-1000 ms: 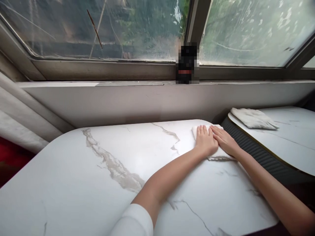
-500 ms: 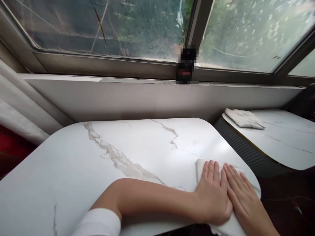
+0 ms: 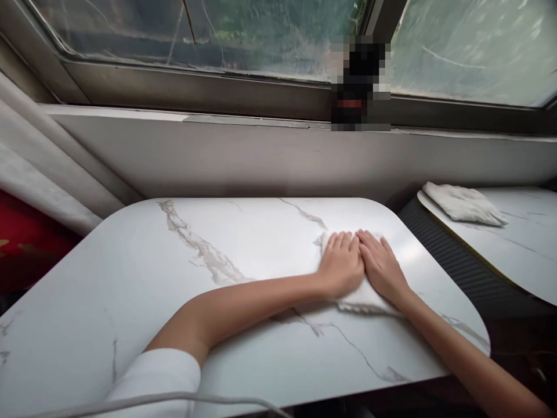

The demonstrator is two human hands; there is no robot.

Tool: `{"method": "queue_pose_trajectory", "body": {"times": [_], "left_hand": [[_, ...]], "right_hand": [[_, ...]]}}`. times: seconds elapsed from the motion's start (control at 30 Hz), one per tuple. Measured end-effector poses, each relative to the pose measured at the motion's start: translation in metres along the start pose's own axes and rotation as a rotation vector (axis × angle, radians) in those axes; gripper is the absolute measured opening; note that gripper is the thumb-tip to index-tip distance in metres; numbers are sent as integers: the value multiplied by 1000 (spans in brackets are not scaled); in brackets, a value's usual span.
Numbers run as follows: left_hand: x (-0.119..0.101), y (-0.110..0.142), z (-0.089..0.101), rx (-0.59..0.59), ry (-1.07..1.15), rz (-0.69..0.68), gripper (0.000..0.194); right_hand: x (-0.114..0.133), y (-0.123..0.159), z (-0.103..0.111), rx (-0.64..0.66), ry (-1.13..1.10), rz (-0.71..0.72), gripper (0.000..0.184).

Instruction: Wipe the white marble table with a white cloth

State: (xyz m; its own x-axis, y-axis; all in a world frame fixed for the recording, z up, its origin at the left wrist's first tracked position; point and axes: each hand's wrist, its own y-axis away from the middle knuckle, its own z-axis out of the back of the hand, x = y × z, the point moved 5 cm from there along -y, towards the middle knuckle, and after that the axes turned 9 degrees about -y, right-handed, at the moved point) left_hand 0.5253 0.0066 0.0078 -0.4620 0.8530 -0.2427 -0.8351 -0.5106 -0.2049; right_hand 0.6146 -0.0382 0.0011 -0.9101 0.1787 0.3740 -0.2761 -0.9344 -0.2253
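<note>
A folded white cloth (image 3: 365,299) lies on a white table (image 3: 261,232) with grey-brown marble veins. My left hand (image 3: 342,266) rests flat on the cloth's left part, palm down, fingers stretched forward. Beside it, my right hand (image 3: 383,267) presses flat on the right part of the same cloth, with straight fingers. The two hands touch or nearly touch at the fingertips. Neither is wrapped around anything; the cloth's middle is hidden beneath them.
To the right stands a second marble-patterned table (image 3: 526,238) with another folded white cloth (image 3: 465,204) on it. Behind runs a low wall (image 3: 243,157) below a window. A pale cable (image 3: 174,396) crosses the bottom left. Something red (image 3: 35,244) is at the left edge.
Both hands and the cloth under them have slid away from me and slightly left, from near the table's right front to farther back. The camera view has shifted too.
</note>
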Motion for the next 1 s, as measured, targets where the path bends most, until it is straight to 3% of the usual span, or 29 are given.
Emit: {"method": "queue_pose_trajectory", "body": {"times": [0.13,0.27,0.47,0.6,0.73,0.87,1.0], "left_hand": [[47,-53,-1,-78,-58,74,48],[88,-88,2,-64,-111,101,47],[114,-104,5,-71,-150,141,46],[113,-98,3,-80,-175,139,47],[103,-76,5,-59,-207,120,48],[88,-28,13,-40,-215,60,49],[71,31,22,-11,-191,-38,51]], "right_hand": [[2,-70,-13,-16,-11,-62,52],[5,-124,-27,-13,-31,-68,50],[9,-157,-36,-61,-62,-43,48],[7,-150,-34,-123,-38,-59,47],[15,-125,-33,-116,-62,-75,49],[34,-79,-31,-79,-129,-83,49],[53,-18,-32,82,-255,-106,53]]}}
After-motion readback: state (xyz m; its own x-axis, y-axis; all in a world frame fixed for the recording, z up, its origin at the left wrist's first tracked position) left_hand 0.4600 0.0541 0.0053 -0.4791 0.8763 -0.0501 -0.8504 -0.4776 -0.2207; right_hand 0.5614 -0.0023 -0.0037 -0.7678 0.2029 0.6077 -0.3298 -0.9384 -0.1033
